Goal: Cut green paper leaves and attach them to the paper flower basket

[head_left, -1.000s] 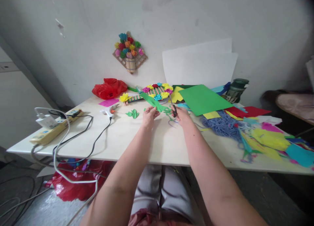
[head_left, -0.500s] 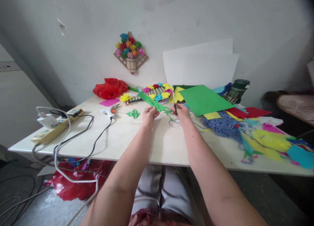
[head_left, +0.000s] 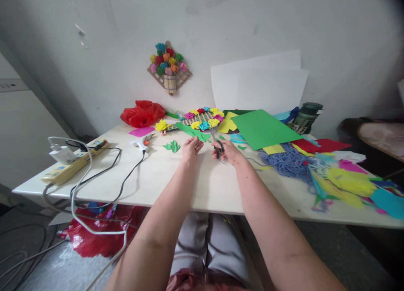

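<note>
My left hand [head_left: 191, 147] pinches a strip of green paper [head_left: 191, 131] that runs away from me over the white table [head_left: 158, 177]. My right hand [head_left: 227, 151] grips a pair of scissors [head_left: 217, 144], their blades pointing at the near end of the strip. The two hands sit close together at the table's middle. Small green paper cut-outs [head_left: 171, 146] lie just left of my left hand. More green scraps [head_left: 241, 147] lie right of the scissors.
A woven board with paper flowers [head_left: 202, 118] lies behind the hands. A green sheet [head_left: 263, 128], blue yarn [head_left: 288, 161] and coloured paper scraps [head_left: 350, 179] fill the right side. A glue gun [head_left: 139, 144], power strip [head_left: 74, 162], cables and a red bag [head_left: 142, 113] occupy the left.
My right hand has shifted left with the scissors, closer to my left hand. The green strip has dropped lower toward the table, and a cut green scrap now lies to the right.
</note>
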### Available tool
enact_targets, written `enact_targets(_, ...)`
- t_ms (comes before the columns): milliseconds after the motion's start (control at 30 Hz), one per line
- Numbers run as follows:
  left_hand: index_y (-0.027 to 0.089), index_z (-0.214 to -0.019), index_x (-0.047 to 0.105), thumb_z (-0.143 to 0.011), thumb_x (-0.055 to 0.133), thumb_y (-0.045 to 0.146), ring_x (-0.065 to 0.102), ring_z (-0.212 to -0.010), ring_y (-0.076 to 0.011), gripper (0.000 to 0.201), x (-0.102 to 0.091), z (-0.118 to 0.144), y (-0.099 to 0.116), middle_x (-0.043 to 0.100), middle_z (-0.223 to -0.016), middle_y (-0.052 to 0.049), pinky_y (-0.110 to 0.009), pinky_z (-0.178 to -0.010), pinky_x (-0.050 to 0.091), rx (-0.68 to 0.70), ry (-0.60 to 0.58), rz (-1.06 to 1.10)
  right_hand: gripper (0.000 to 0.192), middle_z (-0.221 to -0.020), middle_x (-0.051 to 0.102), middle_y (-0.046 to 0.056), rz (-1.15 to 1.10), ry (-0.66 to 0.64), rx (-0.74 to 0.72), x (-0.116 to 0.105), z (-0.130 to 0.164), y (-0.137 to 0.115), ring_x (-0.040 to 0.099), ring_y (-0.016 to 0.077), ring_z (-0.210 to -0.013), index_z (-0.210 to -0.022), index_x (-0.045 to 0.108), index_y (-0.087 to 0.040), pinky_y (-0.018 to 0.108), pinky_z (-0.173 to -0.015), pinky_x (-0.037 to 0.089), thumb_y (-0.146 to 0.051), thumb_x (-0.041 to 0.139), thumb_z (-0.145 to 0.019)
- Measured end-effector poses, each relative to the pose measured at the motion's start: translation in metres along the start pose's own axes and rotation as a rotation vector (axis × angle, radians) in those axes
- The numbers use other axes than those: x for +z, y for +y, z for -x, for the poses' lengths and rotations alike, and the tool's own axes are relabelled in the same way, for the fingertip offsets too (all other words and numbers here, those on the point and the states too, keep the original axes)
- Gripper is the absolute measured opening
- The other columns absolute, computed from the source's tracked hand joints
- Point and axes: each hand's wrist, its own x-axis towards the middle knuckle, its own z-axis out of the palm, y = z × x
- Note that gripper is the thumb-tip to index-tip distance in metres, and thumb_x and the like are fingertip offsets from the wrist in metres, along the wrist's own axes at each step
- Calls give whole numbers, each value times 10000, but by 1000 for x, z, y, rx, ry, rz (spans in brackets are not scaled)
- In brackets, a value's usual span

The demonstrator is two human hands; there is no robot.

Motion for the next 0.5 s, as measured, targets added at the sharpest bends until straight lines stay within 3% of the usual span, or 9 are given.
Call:
enact_targets(267, 173, -753, 538, -653, 719, 143, 645, -661, -100, 209, -2, -2, 1, 650, -684, 13, -252, -774, 490, 18, 34, 79, 228, -585, 639, 21, 115, -150, 62, 9, 10, -8, 579, 97, -411, -864, 558, -143, 138, -283, 260, -371, 551, -856)
enact_targets(500, 175, -758, 568, -684, 678, 110, 659, -732, -111, 147, -2, -5, 0, 659, -701, 15, -277, -844, 482, 22, 40, 114, 277, -602, 639, 19, 147, -163, 54, 15, 7, -2, 573, 95, -407, -824, 538, -152, 143, -280, 252, -426, 574, -832)
